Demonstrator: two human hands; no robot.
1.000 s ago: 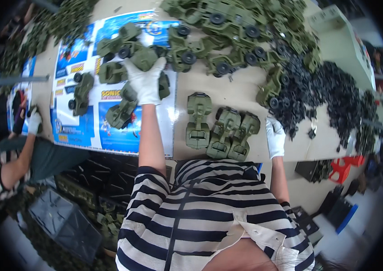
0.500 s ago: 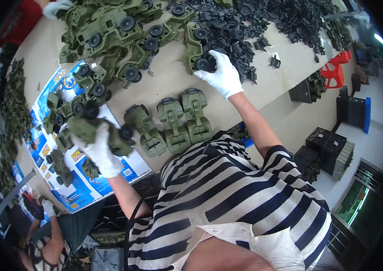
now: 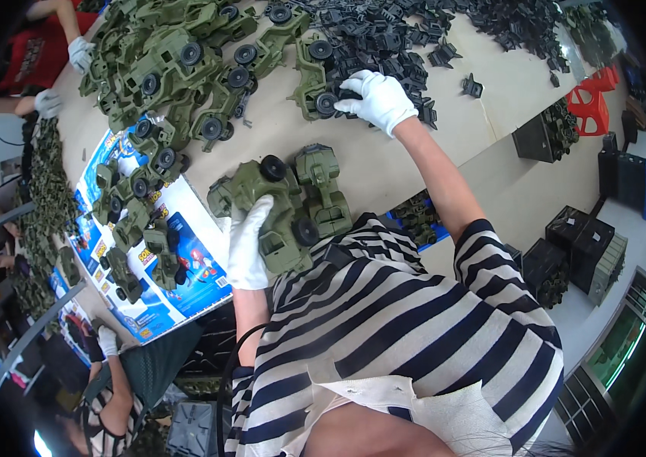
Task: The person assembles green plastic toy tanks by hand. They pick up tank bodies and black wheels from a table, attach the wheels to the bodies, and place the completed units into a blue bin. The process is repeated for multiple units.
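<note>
My left hand, in a white glove, grips an olive-green toy truck with black wheels along its right side. The held truck overlaps a row of similar trucks near the table's front edge. One truck of that row shows on the right, and another is partly hidden on the left. Farther right, my gloved right hand reaches over the table with fingers curled but apart. Its fingertips are beside the wheel of a green truck body; contact is unclear.
Green truck bodies are heaped at the far left, black plastic parts at the far middle. A printed blue cardboard sheet bears several trucks. Co-workers' gloved hands show at the left. A red stool and dark crates stand right.
My left hand has moved right with the truck, from above the cardboard to the row of trucks. The right hand's fingers have curled more and shifted rightward from the wheel. The view has shifted slightly.
</note>
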